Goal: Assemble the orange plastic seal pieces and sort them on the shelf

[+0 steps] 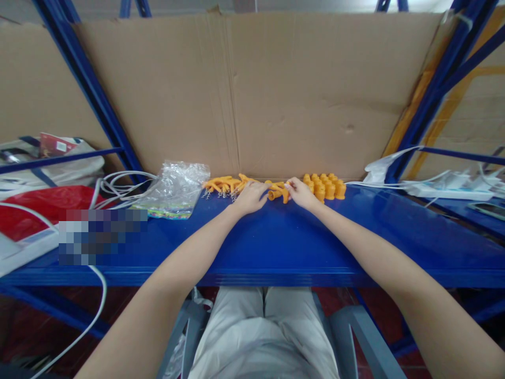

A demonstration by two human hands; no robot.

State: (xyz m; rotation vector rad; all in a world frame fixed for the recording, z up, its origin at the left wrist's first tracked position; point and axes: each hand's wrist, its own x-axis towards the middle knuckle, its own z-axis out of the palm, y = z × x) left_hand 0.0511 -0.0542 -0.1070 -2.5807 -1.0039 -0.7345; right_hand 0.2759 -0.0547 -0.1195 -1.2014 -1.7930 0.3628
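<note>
My left hand (251,198) reaches over the right end of a pile of orange branch-like plastic pieces (221,183), fingers stretched out and thumb apart, with no held thing showing. Thin silvery curls hang from the pile's front. My right hand (303,195) is closed, thumb and fingers pinching at an orange branched piece (285,195). Just left of that lies an orange tubular piece (273,195), its round opening facing me; whether the two are joined I cannot tell. Right of my right hand, several orange cup-shaped pieces (328,188) stand upright in rows.
A clear plastic bag (183,181) lies left of the pile, near white cables (118,181) and a red bag (51,205). A white power strip (450,189) and a phone (489,209) are at right. Cardboard (276,95) walls the back of the blue table (260,242).
</note>
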